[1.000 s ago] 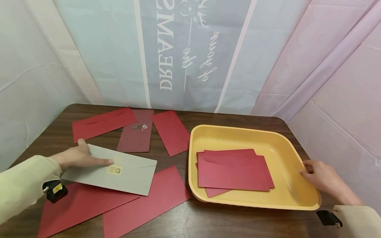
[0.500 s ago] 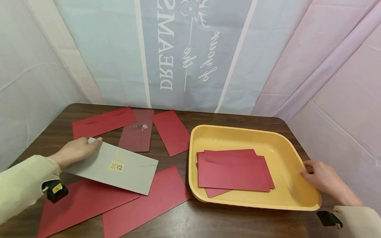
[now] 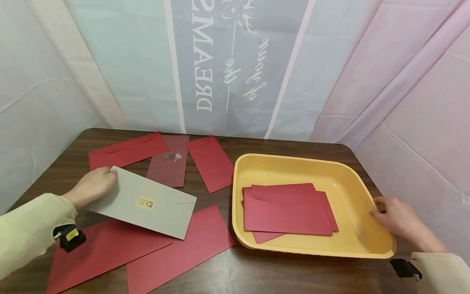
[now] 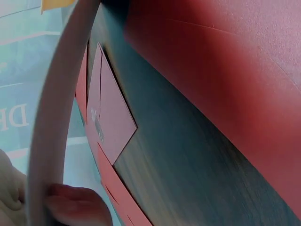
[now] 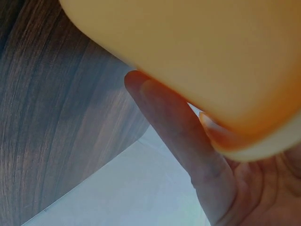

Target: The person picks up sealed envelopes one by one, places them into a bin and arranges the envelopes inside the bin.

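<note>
In the head view my left hand [image 3: 94, 186] grips the left end of a grey envelope [image 3: 161, 204] with a small gold print on it. The envelope is tilted and raised over the red envelopes; the left wrist view shows it nearly edge-on, with fingertips [image 4: 80, 207] at its side. My right hand [image 3: 396, 218] holds the right rim of a yellow tray [image 3: 361, 228], its fingers [image 5: 178, 127] under the edge in the right wrist view. Several red envelopes [image 3: 286, 212] lie stacked inside the tray.
Two large red envelopes [image 3: 183, 257] overlap at the front left of the brown wooden table [image 3: 279, 273]. Behind lie a red envelope [image 3: 128, 149], a dull maroon one [image 3: 170, 169] and another red one [image 3: 211, 163] near the tray. A printed cloth [image 3: 147, 61] hangs at the back.
My left thumb and fingers have drawn back from the grey envelope's face to its left end, and that end has risen a little. My right hand stays on the tray rim.
</note>
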Demonstrator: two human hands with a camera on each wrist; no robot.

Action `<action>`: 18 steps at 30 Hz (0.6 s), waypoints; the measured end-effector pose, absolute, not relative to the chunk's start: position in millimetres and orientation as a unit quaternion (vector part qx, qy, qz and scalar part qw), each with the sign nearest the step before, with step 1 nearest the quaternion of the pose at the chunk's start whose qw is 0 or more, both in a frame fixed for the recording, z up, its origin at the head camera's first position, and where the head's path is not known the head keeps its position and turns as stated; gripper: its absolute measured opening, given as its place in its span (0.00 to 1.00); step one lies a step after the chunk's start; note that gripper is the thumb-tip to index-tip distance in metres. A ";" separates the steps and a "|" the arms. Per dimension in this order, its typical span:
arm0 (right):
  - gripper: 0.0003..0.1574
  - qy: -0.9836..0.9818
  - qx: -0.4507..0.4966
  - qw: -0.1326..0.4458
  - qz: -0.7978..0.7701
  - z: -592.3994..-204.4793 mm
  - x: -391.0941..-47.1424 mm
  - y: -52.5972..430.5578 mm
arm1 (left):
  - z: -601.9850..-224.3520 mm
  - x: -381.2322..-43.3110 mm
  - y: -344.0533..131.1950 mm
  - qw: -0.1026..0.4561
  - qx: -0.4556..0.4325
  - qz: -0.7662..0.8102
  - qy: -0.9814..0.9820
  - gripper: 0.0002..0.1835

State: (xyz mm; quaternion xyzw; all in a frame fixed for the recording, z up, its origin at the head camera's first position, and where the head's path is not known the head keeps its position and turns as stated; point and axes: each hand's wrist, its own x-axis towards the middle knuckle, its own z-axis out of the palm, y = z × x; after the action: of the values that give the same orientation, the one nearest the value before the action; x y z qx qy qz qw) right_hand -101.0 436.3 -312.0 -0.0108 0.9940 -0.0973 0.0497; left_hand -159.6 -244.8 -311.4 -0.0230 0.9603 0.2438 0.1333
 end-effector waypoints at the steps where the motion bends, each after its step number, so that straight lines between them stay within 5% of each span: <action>1: 0.26 0.994 -0.010 0.049 -0.097 -311.8 -101.2 436.2 | -311.1 -159.8 -244.2 0.131 -0.022 0.244 0.961 0.31; 18: 0.26 0.994 -0.013 0.047 -0.098 -311.5 -101.2 436.5 | -307.6 -166.1 -226.1 0.150 -0.036 0.323 0.934 0.35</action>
State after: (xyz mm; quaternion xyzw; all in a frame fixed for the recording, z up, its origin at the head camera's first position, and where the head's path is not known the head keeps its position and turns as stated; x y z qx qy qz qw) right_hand -101.2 436.5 -311.5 -0.0135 0.9940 -0.0981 0.0470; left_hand -166.1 -226.1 -307.6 -0.0356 0.9338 0.3230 0.1496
